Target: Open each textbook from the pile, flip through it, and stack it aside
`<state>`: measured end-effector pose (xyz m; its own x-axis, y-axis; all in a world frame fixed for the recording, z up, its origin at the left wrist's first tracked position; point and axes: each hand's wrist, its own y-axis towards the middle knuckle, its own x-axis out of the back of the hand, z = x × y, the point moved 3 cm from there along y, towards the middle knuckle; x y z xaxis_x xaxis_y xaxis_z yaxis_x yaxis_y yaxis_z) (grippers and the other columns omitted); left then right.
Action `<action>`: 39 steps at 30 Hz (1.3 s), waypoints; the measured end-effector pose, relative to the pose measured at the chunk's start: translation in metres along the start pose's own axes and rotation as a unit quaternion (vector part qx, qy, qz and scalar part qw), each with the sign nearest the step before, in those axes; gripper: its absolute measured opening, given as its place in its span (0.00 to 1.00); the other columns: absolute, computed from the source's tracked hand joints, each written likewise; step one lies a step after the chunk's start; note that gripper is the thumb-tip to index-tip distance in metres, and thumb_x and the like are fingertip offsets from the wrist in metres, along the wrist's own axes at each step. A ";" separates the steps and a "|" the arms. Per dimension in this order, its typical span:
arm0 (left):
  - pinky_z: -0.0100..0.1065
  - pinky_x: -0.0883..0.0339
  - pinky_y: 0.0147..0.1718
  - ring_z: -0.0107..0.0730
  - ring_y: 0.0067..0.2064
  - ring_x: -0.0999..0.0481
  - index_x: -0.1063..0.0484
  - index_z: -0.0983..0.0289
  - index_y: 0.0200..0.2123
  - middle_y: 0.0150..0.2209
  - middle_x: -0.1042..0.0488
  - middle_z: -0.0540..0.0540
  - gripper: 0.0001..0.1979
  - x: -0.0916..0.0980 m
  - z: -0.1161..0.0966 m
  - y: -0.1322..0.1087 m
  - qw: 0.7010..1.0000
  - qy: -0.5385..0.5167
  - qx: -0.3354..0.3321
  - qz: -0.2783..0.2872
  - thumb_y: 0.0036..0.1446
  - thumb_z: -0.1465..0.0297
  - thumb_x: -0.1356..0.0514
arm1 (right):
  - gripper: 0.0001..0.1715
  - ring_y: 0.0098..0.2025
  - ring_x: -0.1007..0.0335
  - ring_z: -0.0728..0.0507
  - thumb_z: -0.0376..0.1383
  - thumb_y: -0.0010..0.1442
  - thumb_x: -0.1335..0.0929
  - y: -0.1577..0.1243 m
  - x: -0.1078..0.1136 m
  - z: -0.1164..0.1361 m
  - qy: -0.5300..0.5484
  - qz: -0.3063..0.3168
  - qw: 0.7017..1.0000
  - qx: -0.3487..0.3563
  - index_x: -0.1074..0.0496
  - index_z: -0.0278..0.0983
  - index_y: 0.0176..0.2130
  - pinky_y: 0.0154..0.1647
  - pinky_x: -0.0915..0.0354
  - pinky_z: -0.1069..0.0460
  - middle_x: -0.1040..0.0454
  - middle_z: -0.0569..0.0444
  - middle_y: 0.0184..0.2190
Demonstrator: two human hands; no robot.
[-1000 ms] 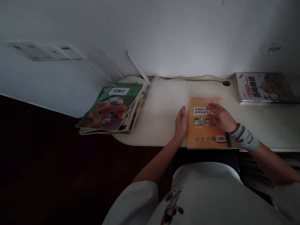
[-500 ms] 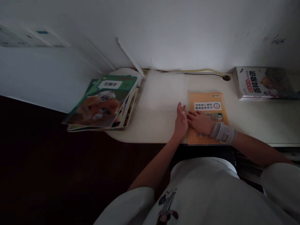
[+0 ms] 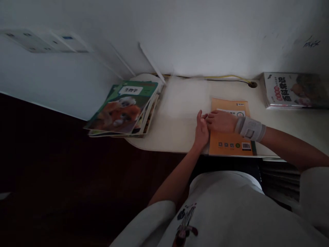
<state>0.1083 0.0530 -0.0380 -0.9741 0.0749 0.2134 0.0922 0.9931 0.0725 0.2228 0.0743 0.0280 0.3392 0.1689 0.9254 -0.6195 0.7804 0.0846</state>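
An orange book [image 3: 223, 137] lies on the white desk [image 3: 164, 137] near its front edge. My left hand [image 3: 202, 133] rests on its side just left of the book, its fingers apart and nothing seen in it. Over the upper part of the book lies my right hand [image 3: 221, 121], palm down, covering some of the cover print. Its fingertips meet the fingers of my left hand at the book's left edge. A grey band wraps my right wrist.
Several books [image 3: 120, 109] are stacked unevenly at the desk's left end, a green one on top. More books [image 3: 290, 91] lie at the back right. A yellow cable and a black one run along the wall into a hole [image 3: 253, 84].
My right hand has slid up the orange book, uncovering the codes near its bottom and covering part of the white label. The whole view has shifted, with the stacks now farther right.
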 end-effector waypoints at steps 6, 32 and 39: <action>0.44 0.42 0.58 0.40 0.58 0.32 0.45 0.62 0.63 0.52 0.27 0.62 0.30 -0.005 -0.002 -0.001 0.999 0.035 -0.007 0.027 0.65 0.52 0.59 | 0.15 0.59 0.39 0.38 0.31 0.62 0.39 -0.063 0.039 -0.016 -0.108 0.026 0.988 0.111 0.26 0.38 0.42 0.59 0.43 0.36 0.26 0.47 0.49; 0.53 0.55 0.64 0.53 0.66 0.47 0.35 0.68 0.57 0.64 0.42 0.66 0.23 -0.011 0.007 -0.006 0.914 0.355 -0.126 0.149 0.62 0.64 0.49 | 0.25 0.61 0.40 0.33 0.33 0.66 0.45 -0.292 0.054 -0.123 -0.205 -0.118 0.956 -0.173 0.29 0.40 0.55 0.61 0.44 0.33 0.31 0.43 0.57; 0.46 0.40 0.58 0.44 0.63 0.38 0.46 0.56 0.62 0.67 0.48 0.61 0.30 0.005 -0.002 0.001 0.991 -0.089 0.088 0.053 0.58 0.62 0.42 | 0.36 0.66 0.50 0.34 0.49 0.63 0.38 -0.177 0.016 -0.050 -0.081 -0.090 0.989 -0.081 0.45 0.35 0.64 0.61 0.41 0.36 0.48 0.39 0.66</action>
<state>0.1037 0.0542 -0.0352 -0.9831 0.1796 0.0352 0.1745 0.9778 -0.1163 0.3739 -0.0309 0.0095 0.3079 -0.0694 0.9489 -0.4341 0.8772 0.2050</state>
